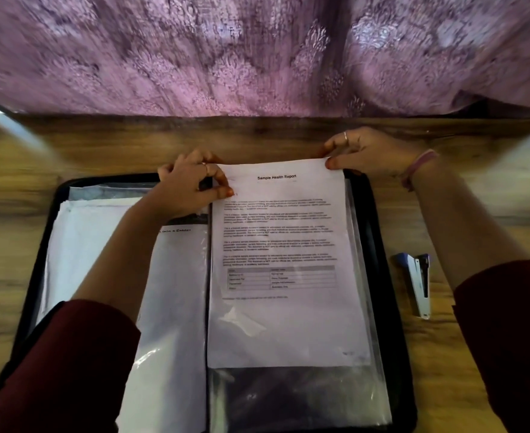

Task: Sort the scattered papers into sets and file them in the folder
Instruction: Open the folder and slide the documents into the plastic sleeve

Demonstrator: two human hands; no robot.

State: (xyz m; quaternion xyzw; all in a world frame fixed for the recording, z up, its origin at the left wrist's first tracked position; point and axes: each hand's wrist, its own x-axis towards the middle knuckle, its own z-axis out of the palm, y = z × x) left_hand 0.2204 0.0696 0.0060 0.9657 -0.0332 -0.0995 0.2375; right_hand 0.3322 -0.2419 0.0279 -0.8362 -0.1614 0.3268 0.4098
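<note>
Pinching the top corners of a printed white paper [282,260] headed "Sample Health Report", the left hand [188,185] and right hand [373,151] are holding it over the open black folder's [379,245] right side.

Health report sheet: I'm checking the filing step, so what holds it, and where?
Both hands pinch the Sample Health Report at its top corners: left hand top-left, right hand top-right.

left hand [188,185] pinching, fingers curled, right hand [370,151] pinching, forearms outstretched
</note>
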